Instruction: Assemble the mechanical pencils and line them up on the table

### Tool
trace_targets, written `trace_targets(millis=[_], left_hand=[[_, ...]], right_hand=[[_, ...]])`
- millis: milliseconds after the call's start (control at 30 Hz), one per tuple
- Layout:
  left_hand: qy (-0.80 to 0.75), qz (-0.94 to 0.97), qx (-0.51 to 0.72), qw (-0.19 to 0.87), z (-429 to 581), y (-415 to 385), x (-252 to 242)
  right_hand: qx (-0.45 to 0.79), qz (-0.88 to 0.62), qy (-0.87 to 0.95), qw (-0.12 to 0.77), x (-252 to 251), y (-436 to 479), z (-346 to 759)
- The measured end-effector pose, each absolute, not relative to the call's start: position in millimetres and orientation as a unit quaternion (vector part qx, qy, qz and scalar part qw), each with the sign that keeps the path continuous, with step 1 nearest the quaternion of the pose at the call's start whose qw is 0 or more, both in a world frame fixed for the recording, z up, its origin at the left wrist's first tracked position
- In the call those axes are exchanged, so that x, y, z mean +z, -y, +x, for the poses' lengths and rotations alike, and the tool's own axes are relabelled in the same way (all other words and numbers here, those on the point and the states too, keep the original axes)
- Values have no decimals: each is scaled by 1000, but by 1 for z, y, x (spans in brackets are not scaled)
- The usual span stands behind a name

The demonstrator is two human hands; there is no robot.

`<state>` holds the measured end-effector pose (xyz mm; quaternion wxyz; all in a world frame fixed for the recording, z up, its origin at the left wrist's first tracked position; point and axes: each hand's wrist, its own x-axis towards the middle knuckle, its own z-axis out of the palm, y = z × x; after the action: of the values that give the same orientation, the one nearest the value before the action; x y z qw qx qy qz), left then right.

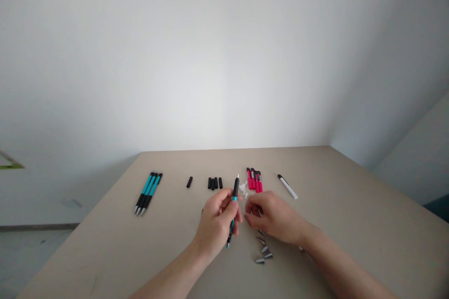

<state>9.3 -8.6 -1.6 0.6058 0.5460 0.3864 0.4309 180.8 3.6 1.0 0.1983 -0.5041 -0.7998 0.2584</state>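
Observation:
My left hand (pixel 219 217) is closed around a black and teal pen (pixel 236 189), held nearly upright with its narrow silver tip pointing up. No metal cone covers that tip. My right hand (pixel 268 215) is just to the right of the pen, its fingers curled together; whatever they hold, if anything, is hidden. Below it lie several silver pen tip cones (pixel 264 249), partly covered by the hand. Small white plastic pieces (pixel 242 188) lie just beyond my fingers, between the pen and the pink barrels.
Several pink pen barrels (pixel 258 182) and a white pen barrel with a black end (pixel 288 187) lie at the back right. Several black grips (pixel 212 183) and a lone black grip (pixel 190 182) are at the back middle. Three teal and black pens (pixel 148 194) lie left. A wall (pixel 224 79) borders the table.

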Motion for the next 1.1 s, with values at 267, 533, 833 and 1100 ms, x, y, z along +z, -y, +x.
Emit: trace_targets(millis=[267, 533, 833, 1100], left_hand=[[-381, 571, 386, 616, 11, 12, -3], [-377, 601, 328, 623, 12, 13, -8], [-364, 590, 354, 628, 10, 13, -3], [-362, 578, 364, 635, 11, 14, -2]], right_hand=[[523, -474, 515, 487, 5, -14, 183], [617, -380, 434, 535, 0, -14, 184], [633, -376, 448, 507, -2, -12, 179], [629, -370, 449, 515, -2, -10, 178]])
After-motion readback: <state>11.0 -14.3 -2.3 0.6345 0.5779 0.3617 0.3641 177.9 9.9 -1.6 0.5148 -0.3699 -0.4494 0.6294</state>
